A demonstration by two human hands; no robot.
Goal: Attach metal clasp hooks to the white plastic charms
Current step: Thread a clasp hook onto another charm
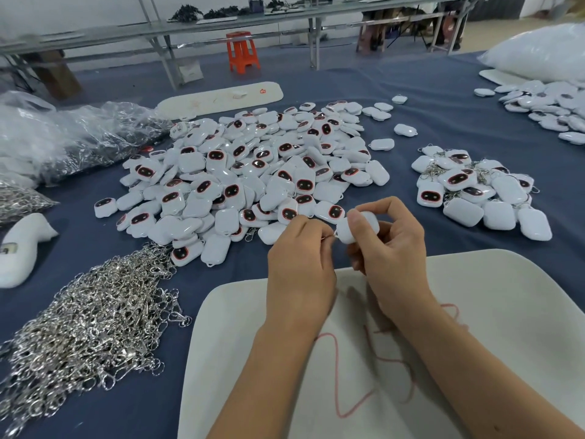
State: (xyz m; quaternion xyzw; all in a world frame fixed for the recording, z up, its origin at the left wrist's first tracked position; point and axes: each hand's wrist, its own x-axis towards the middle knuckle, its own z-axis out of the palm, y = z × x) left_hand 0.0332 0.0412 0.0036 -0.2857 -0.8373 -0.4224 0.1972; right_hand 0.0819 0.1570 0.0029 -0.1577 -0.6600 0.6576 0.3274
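White mat [493, 312] under my wrists on blue cloth [427, 128], left hand [300, 267] pinching a clasp hook [329, 237], right hand [392, 248] gripping a charm [357, 228].

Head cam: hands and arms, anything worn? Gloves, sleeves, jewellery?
Nothing worn that shows. The left hand and the right hand are bare, without gloves, and no rings show. Both forearms are bare down to the frame edge: no sleeves, watch or wristband in view.

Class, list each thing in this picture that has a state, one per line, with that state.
Left hand: pinching a metal clasp hook at the charm's loop.
Right hand: grip curled round a white charm.
Big charm pile: loose, mostly no hooks.
Small charm pile: hooks attached.
Hook heap: loose, tangled.
Orange stool: upright.
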